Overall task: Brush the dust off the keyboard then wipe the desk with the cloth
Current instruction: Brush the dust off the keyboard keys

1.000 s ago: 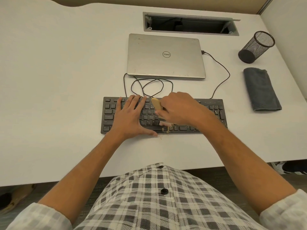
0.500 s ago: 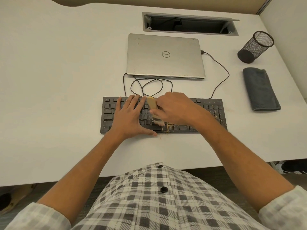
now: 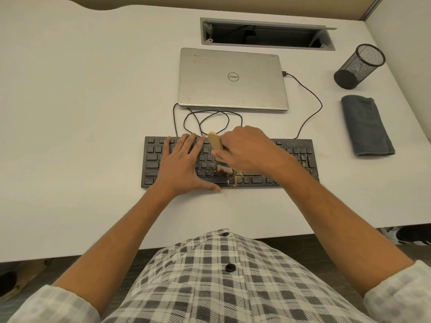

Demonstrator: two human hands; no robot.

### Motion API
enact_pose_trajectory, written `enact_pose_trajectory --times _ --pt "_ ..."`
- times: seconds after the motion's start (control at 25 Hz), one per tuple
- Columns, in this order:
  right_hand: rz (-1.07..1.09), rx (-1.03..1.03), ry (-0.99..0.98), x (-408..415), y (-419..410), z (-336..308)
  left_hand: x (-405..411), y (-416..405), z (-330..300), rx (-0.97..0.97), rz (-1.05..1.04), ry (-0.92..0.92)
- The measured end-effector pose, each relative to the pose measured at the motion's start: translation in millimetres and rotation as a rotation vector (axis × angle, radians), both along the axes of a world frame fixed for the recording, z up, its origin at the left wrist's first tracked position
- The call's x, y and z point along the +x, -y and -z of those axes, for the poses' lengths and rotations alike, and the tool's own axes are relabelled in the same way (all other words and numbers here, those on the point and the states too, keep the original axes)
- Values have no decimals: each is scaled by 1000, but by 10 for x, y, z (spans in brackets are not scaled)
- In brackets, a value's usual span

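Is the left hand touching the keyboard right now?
Touching. The head view shows the left hand lying flat with spread fingers on the left half of the keyboard, covering keys with no visible gap.

"DELL" logo on closed laptop (image 3: pixel 233 78) lid, letter legends on keyboard (image 3: pixel 291 157) keys

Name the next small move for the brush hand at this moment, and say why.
Probably sweep the brush rightward along the bottom rows. The right hand holds it with the bristles on the keys mid-keyboard, and tan crumbs lie just right of the bristles, with more near the right edge. The left hand rests flat on the keys, steadying the board.
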State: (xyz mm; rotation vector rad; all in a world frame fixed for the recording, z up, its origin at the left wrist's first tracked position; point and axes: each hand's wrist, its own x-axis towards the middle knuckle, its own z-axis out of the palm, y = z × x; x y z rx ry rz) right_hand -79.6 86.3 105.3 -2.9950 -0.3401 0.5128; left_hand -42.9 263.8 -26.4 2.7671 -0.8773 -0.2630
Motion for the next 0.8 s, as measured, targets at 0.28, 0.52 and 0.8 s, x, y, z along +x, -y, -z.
enact_pose_trajectory --times 0.28,0.52,0.8 --pt "-20 31 68 11 -38 27 6 -6 33 -11 0 6" --pt "-14 -5 6 61 -65 5 5 -2 17 -16 1 5" --pt "-7 -49 68 57 -128 47 10 -3 28 -22 -1 5"
